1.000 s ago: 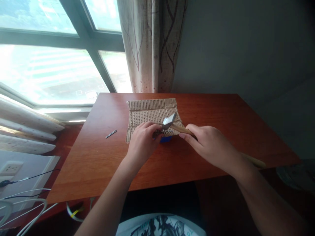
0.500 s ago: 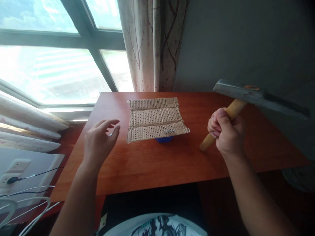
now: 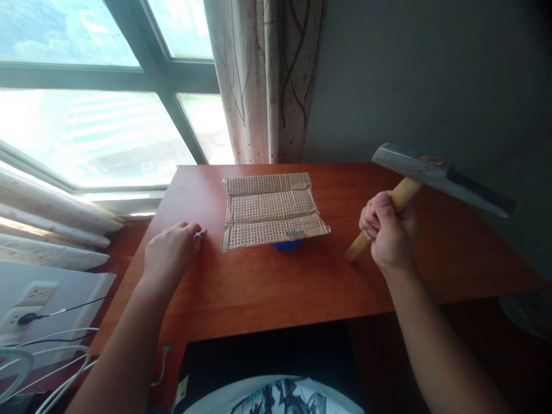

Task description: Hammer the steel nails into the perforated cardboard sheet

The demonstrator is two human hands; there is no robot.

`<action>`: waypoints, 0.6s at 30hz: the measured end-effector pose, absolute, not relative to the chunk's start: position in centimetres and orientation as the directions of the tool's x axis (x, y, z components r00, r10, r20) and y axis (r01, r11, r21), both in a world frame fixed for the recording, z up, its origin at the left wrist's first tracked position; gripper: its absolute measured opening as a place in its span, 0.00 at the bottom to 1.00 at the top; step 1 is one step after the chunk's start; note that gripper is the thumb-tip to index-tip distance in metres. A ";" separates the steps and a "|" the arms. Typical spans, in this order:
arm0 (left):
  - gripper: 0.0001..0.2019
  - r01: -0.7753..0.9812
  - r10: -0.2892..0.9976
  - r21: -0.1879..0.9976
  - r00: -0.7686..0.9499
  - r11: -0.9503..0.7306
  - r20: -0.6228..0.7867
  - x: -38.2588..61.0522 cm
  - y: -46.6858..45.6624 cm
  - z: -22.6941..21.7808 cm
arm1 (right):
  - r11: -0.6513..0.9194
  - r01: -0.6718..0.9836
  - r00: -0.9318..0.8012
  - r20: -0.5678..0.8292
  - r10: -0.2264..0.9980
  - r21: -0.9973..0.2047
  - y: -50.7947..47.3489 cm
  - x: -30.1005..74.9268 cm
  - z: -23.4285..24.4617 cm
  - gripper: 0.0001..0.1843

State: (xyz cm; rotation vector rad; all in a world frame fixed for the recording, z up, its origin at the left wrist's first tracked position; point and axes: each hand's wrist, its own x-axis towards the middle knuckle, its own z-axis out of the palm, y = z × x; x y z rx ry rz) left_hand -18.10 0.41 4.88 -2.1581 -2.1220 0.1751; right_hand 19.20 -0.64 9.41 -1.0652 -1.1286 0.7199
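Observation:
My right hand (image 3: 390,230) is wrapped round the wooden handle of a hammer (image 3: 405,192), held up over the right of the table with its steel head tilted. At the left, my left hand (image 3: 172,248) is low by the tabletop, thumb and fingers together on small shiny metal nails (image 3: 200,234); how many it grips cannot be made out. Between the hands is a creased sheet of cardboard (image 3: 267,204) punched with rows of small holes. Several small metal nails (image 3: 295,232) stand in a row near its front right edge. Under that edge shows a blue object (image 3: 287,245), mostly hidden.
Everything rests on a reddish-brown wooden table (image 3: 259,287). A window (image 3: 107,132) and curtains (image 3: 252,86) are behind and left, a grey wall (image 3: 409,75) behind right. White cables (image 3: 60,374) and a wall socket (image 3: 26,310) are beyond the left edge.
My left hand has gone from parted fingers over the nails to fingers closed at them. My right hand and the hammer have shifted slightly left in view.

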 end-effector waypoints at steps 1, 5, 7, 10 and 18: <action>0.19 0.987 1.000 -0.163 0.013 -0.015 -0.017 -18.1 0.5 4.9 | 0.358 0.052 0.300 0.356 0.885 -0.932 -0.7 19.2 9.4 0.28; 0.20 0.987 0.999 -0.161 0.010 -0.015 -0.033 -18.0 0.6 5.0 | 0.367 0.057 0.287 0.368 0.885 -0.928 -0.8 19.2 9.3 0.26; 0.20 0.986 1.000 -0.165 0.015 -0.020 -0.028 -17.9 0.6 5.0 | 0.369 0.056 0.281 0.369 0.886 -0.928 -0.9 19.2 9.2 0.26; 0.20 0.982 1.000 -0.186 0.023 -0.025 -0.010 -17.9 0.5 4.8 | 0.368 0.042 0.281 0.365 0.888 -0.929 -0.9 19.1 9.1 0.26; 0.19 0.984 0.999 -0.174 0.028 -0.024 0.024 -17.5 0.3 4.6 | 0.362 0.006 0.293 0.348 0.891 -0.932 -0.9 19.1 9.0 0.25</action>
